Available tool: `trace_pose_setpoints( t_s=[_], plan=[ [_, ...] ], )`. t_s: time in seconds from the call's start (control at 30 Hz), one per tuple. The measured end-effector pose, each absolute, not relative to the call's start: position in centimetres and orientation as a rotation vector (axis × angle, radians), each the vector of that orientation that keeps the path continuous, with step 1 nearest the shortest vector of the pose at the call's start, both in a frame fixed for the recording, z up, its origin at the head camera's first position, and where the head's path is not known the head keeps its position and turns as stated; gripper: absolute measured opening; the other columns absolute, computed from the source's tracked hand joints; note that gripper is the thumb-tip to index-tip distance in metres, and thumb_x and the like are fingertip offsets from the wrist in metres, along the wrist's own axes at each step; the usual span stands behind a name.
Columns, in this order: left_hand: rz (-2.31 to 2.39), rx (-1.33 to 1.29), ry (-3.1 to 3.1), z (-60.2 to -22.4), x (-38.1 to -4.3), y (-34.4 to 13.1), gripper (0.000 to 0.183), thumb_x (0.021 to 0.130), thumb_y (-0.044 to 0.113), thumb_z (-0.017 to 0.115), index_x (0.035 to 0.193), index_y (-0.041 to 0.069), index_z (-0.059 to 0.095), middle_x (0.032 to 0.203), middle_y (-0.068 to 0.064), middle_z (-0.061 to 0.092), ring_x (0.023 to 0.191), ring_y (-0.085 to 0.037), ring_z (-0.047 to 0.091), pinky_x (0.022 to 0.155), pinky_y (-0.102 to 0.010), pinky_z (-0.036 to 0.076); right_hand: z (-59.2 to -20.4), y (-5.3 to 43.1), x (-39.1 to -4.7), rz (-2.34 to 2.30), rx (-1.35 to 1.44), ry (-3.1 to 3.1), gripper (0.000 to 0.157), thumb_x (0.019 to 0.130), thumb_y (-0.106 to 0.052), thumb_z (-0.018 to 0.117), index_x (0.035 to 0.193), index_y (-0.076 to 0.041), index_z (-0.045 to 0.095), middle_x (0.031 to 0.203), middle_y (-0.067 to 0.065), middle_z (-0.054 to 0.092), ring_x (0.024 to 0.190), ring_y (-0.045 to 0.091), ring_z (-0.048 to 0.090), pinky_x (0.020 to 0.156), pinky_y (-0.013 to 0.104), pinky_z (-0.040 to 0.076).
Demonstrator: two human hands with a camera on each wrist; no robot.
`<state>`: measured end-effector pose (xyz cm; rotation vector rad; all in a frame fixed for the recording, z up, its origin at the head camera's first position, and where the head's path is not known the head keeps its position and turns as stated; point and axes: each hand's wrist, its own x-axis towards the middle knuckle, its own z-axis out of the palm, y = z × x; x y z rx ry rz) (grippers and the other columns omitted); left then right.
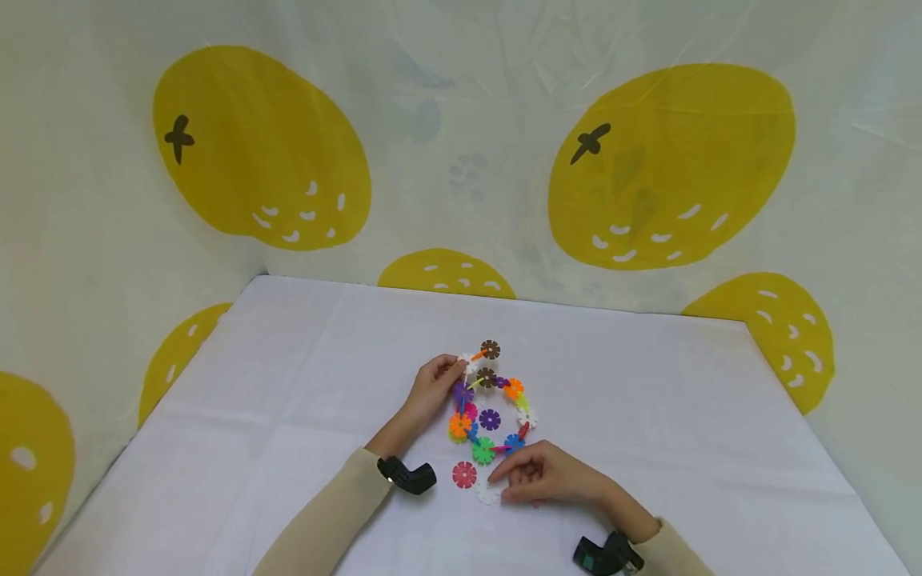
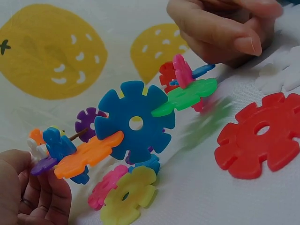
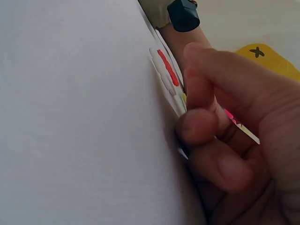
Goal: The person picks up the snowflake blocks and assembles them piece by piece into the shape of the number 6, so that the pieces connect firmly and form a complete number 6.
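Observation:
My left hand [image 1: 437,384] pinches the upper left part of a ring of interlocked plastic snowflake discs [image 1: 483,450], at a white disc. The ring joins orange, purple, blue, green and other slotted discs. In the left wrist view, a large blue disc [image 2: 135,123] and an orange disc [image 2: 89,154] stand out from it. My right hand [image 1: 551,472] is by the ring's lower right side with loosely curled fingers, nothing seen between them. Its fingertips are right at a loose white disc [image 1: 487,491], partly covered by the hand. A loose red disc [image 1: 464,474] lies beside that one.
A loose purple disc [image 1: 490,419] shows within the ring. A brown disc [image 1: 490,349] sticks out beyond its top. White cloth [image 1: 288,448] covers the table, and a hanging sheet printed with yellow fruit [image 1: 670,168] stands behind it.

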<state>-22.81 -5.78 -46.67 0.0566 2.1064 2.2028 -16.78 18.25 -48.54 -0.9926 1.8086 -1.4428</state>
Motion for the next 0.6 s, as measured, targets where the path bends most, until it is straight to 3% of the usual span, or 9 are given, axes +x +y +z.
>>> trace_pose_setpoints(
  t_s=[0.33,0.6],
  plan=[
    [2.195,0.06,2.138,-50.2,-24.7,-5.7,0.027,0.098,0.017,0.059,0.104,-0.009,0.061,0.08,0.005,0.061,0.073,-0.008,0.054,0.066,-0.02,0.045,-48.8,17.3,-16.3,-1.356,-1.102,1.972,0.031,0.086,-0.016,0.075,0.113,-0.002,0.07,0.062,0.008,0.049,0.057,-0.001,0.041,0.051,0.013,0.034],
    [2.196,0.064,2.14,-50.3,-24.7,-5.6,0.027,0.098,0.02,0.059,0.102,-0.006,0.062,0.082,0.002,0.062,0.073,-0.009,0.054,0.067,-0.019,0.045,-48.5,17.2,-16.1,-1.274,-1.095,2.081,0.024,0.088,-0.018,0.074,0.109,-0.008,0.073,0.063,-0.001,0.05,0.058,-0.005,0.04,0.052,0.013,0.033]
  ],
)
